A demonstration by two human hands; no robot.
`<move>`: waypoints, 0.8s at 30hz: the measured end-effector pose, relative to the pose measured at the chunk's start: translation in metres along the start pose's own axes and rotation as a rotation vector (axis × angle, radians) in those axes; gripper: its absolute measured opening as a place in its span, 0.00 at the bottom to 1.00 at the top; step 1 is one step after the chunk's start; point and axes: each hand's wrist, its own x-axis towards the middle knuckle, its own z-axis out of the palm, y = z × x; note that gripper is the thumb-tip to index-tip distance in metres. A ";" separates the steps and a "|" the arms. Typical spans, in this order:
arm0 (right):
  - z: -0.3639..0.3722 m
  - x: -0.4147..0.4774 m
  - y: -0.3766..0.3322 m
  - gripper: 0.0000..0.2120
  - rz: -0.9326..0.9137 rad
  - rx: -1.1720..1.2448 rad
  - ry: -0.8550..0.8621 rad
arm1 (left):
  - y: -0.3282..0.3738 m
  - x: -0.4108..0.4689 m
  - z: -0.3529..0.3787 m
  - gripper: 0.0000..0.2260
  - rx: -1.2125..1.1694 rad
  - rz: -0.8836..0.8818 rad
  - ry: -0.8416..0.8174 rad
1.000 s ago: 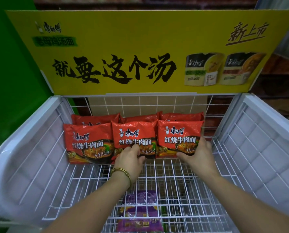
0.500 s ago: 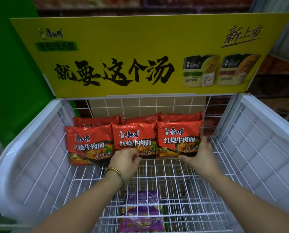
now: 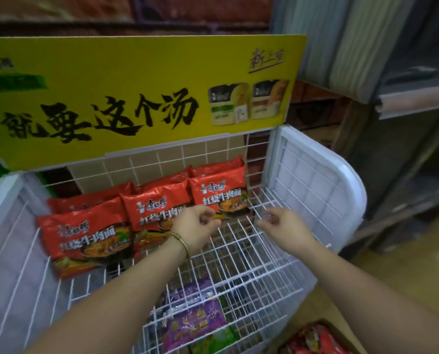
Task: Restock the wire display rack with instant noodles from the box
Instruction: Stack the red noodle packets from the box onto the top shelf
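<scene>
The left hand (image 3: pixel 198 226) hovers over the wire shelf (image 3: pixel 241 254) with its fingers loosely curled and nothing in them. Its knuckles cover the lower right corner of the middle red instant noodle pack (image 3: pixel 157 208), so whether they touch it cannot be told. A brass-coloured bangle (image 3: pixel 181 238) circles that wrist. The right hand (image 3: pixel 282 227), just right of the left hand and apart from it, is also loosely curled and empty above bare wire.

Just beyond the gap between the two hands stands the right red pack (image 3: pixel 221 191), its lower edge partly hidden by the left hand. Left of the left hand lies the left red pack (image 3: pixel 85 236), smeared by blur. Behind these three, the back row of red packs (image 3: pixel 90 200) shows only its top edges.

Under the forearms, purple packs (image 3: pixel 195 320) lie on a lower tier, crossed by the wire grid and hard to read. Beside the right forearm, the cardboard box (image 3: pixel 327 324) with its red packs (image 3: pixel 313 339) is cut off by the bottom edge and partly covered by the arm. Above the hands the yellow sign (image 3: pixel 136 98) runs out of view on the left. The white side panel (image 3: pixel 315 187) stands right of the right hand.
</scene>
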 end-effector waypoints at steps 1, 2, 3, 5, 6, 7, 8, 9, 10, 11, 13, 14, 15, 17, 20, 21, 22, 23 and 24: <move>-0.004 -0.011 0.002 0.21 0.016 0.024 0.007 | 0.005 -0.002 0.005 0.06 -0.007 0.017 -0.038; -0.009 -0.021 0.006 0.18 0.016 0.051 0.019 | 0.007 -0.002 0.011 0.06 -0.015 0.037 -0.068; -0.013 -0.031 0.011 0.15 0.016 0.063 0.039 | 0.011 -0.003 0.016 0.06 -0.019 0.059 -0.095; -0.024 -0.050 0.020 0.10 0.030 0.112 0.087 | 0.019 -0.006 0.028 0.04 -0.056 0.097 -0.146; -0.029 -0.061 0.025 0.09 0.045 0.153 0.106 | 0.024 -0.008 0.035 0.03 -0.097 0.108 -0.169; -0.034 -0.070 0.031 0.08 0.069 0.179 0.120 | 0.030 -0.011 0.042 0.03 -0.122 0.121 -0.194; -0.039 -0.080 0.037 0.07 0.093 0.200 0.138 | 0.037 -0.014 0.050 0.04 -0.135 0.147 -0.217; -0.042 -0.088 0.046 0.05 0.129 0.206 0.154 | 0.045 -0.018 0.058 0.06 -0.143 0.171 -0.240; -0.046 -0.098 0.054 0.03 0.163 0.229 0.169 | 0.054 -0.023 0.067 0.08 -0.176 0.194 -0.265; -0.050 -0.108 0.063 0.04 0.192 0.238 0.186 | 0.062 -0.029 0.077 0.09 -0.215 0.206 -0.293; -0.058 -0.128 0.081 0.05 0.245 0.215 0.215 | 0.078 -0.042 0.098 0.09 -0.286 0.211 -0.371; -0.062 -0.139 0.089 0.05 0.276 0.207 0.229 | 0.085 -0.048 0.109 0.08 -0.302 0.217 -0.414; -0.066 -0.151 0.097 0.05 0.308 0.209 0.240 | 0.091 -0.055 0.121 0.09 -0.303 0.225 -0.454; -0.073 -0.173 0.116 0.04 0.365 0.220 0.257 | 0.102 -0.066 0.145 0.10 -0.306 0.237 -0.516; -0.081 -0.202 0.148 0.07 0.445 0.243 0.287 | 0.114 -0.082 0.182 0.08 -0.292 0.241 -0.611; -0.084 -0.212 0.158 0.06 0.477 0.273 0.290 | 0.118 -0.088 0.194 0.07 -0.266 0.244 -0.644; -0.086 -0.221 0.168 0.04 0.505 0.291 0.287 | 0.121 -0.094 0.205 0.06 -0.245 0.246 -0.675; -0.088 -0.231 0.179 0.03 0.528 0.297 0.283 | 0.125 -0.100 0.217 0.06 -0.227 0.243 -0.701; -0.090 -0.240 0.189 0.06 0.550 0.299 0.280 | 0.127 -0.107 0.228 0.06 -0.216 0.236 -0.722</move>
